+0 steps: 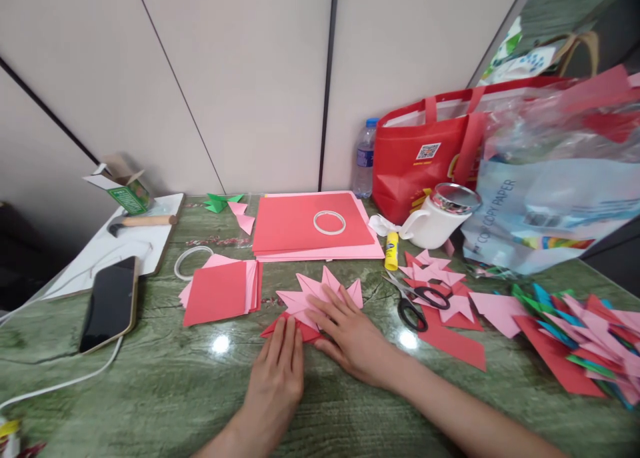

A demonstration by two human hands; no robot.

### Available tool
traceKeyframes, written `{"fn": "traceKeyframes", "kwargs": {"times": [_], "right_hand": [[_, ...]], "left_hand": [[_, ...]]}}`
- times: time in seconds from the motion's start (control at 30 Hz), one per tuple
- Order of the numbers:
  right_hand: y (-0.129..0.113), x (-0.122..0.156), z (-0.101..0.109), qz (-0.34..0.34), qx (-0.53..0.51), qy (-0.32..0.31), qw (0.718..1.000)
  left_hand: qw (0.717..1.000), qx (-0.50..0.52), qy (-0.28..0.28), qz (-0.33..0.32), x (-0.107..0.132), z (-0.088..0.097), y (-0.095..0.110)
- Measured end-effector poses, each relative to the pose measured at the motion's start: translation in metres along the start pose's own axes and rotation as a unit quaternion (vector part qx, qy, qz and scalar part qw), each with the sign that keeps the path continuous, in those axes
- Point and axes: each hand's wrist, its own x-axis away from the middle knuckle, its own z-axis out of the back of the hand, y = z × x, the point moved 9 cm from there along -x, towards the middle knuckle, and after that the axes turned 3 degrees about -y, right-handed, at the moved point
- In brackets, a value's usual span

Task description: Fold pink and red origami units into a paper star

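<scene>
My left hand (279, 366) lies with its fingers flat and close together on a folded piece of red paper (309, 333). The fingers cover most of that piece. My right hand (353, 338) has its fingers spread over a pink folded paper shape (295, 301) with several points, just behind the red piece. Its thumb is near the red paper's right end. Neither hand grips anything. To the left is a stack of red and pink square sheets (215, 293). Black-handled scissors (425, 297) lie to the right of my right hand.
Behind are large red and pink sheets (290, 221) with a tape ring (329, 223) on top. A glue stick (391, 251), white mug (440, 215) and red bag (410, 158) stand right. Coloured paper scraps (585, 338) pile up far right. A phone (111, 305) and hammer (145, 222) lie left.
</scene>
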Motion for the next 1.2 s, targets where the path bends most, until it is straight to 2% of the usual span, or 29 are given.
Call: {"fn": "traceKeyframes", "kwargs": {"times": [0.27, 0.53, 1.2], "right_hand": [[-0.0009, 0.0001, 0.0014, 0.004, 0.003, 0.007, 1.0], [-0.0008, 0.0002, 0.0003, 0.007, 0.004, 0.008, 1.0], [0.0002, 0.0005, -0.0023, 0.011, 0.013, 0.008, 1.0]], "left_hand": [[1.0, 0.013, -0.009, 0.012, 0.003, -0.0039, -0.005], [0.999, 0.011, -0.041, 0.02, 0.0005, -0.0054, -0.005], [0.999, -0.002, -0.044, 0.016, -0.0028, -0.0041, -0.0018]]}}
